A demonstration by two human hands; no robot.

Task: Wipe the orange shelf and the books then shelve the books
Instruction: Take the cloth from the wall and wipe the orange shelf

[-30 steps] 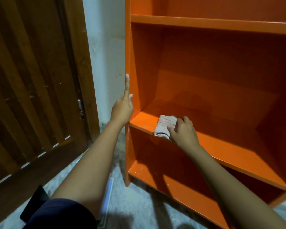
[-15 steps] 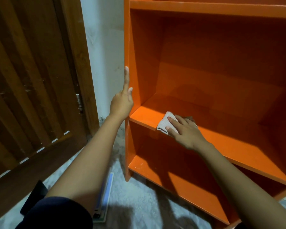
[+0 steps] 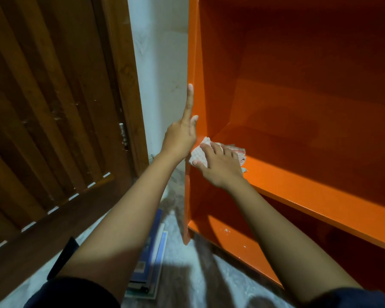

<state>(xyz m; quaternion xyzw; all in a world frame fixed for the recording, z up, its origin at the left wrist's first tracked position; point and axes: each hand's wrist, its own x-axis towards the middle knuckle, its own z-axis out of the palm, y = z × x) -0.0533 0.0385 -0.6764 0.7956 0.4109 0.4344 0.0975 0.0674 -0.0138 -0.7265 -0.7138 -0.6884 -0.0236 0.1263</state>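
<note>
Beside a dark wooden door (image 3: 53,112) and a pale wall (image 3: 162,81), we face the orange shelf (image 3: 309,192). Our left hand (image 3: 182,136) lies against the front edge of its side panel, forefinger straight up along it, holding nothing; we judge that it steadies the unit against our rubbing. Our right hand (image 3: 220,168) presses a pale cloth (image 3: 197,154) with spread, flat fingers into the left front corner of the middle board, where dust likely gathers. The books (image 3: 156,258) lie stacked on the floor just left of the shelf's foot, partly hidden under our left arm, handy for wiping next.
</note>
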